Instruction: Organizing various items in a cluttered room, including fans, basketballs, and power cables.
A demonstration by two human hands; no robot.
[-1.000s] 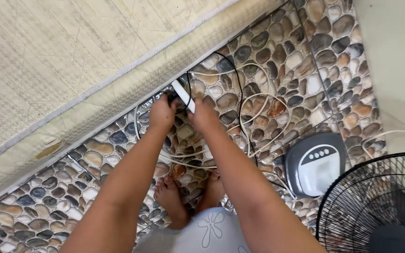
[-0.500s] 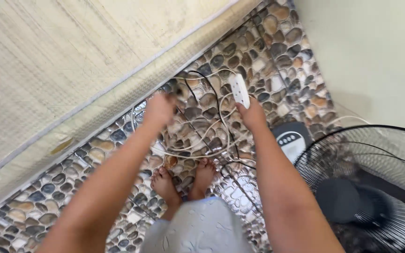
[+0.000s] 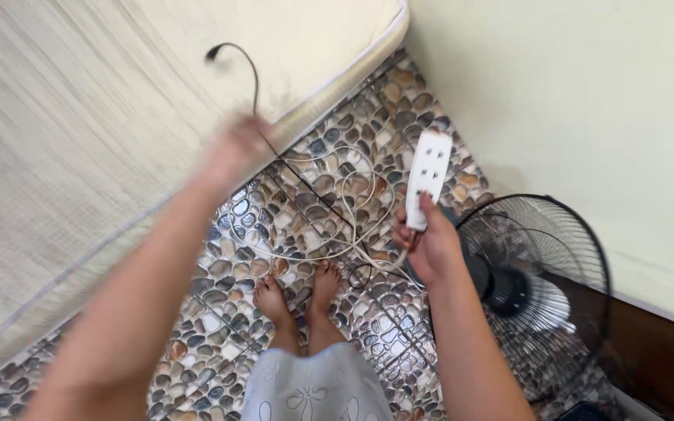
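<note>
Left hand (image 3: 232, 152), motion-blurred, grips a black cable (image 3: 253, 74) raised over the mattress (image 3: 79, 117), plug end free. White cords (image 3: 337, 222) lie tangled on the pebble floor (image 3: 220, 320). Right hand (image 3: 427, 245) grasps a white power strip (image 3: 428, 178) beside the fan (image 3: 536, 288). Step in hand: separating cables; next requires freeing the remaining loops

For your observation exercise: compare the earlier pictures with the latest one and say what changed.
The right hand has lifted the white power strip off the floor. The left hand has risen, pulling a black cable up over the mattress. The white cord stays tangled on the pebble floor; the fan has not moved.
</note>
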